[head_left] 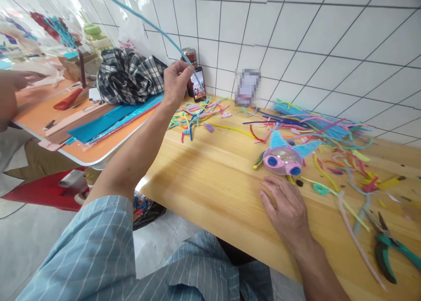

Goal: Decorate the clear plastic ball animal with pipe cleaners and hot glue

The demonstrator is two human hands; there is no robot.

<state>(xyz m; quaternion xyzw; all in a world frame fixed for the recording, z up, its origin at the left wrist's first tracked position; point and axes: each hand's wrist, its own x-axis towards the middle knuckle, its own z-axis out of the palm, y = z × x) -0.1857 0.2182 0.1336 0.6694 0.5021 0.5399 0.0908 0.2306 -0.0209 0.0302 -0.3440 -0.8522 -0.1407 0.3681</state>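
Note:
Raised over the table's left part, my left hand (pixel 177 80) pinches a long light-blue pipe cleaner (pixel 144 21), which slants up and to the left. My right hand (pixel 286 206) lies palm down on the wooden table (pixel 210 178), fingers loosely spread, with nothing visible in it. Just beyond its fingertips sits a round, clear craft piece (pixel 283 155) with a pink rim, two blue-and-pink eyes and light-blue ear shapes made of pipe cleaners. A small green-and-yellow twisted piece (pixel 258 160) lies at its left.
Pliers (pixel 384 248) with green handles lie at the right. A bundle of blue pipe cleaners (pixel 315 119) and loose coloured ones line the wall side. A phone (pixel 198 85) leans near a flask (pixel 190 54). At left, an orange table (pixel 98 154) bears plaid cloth (pixel 130 75); another person's hand (pixel 28 78) is there.

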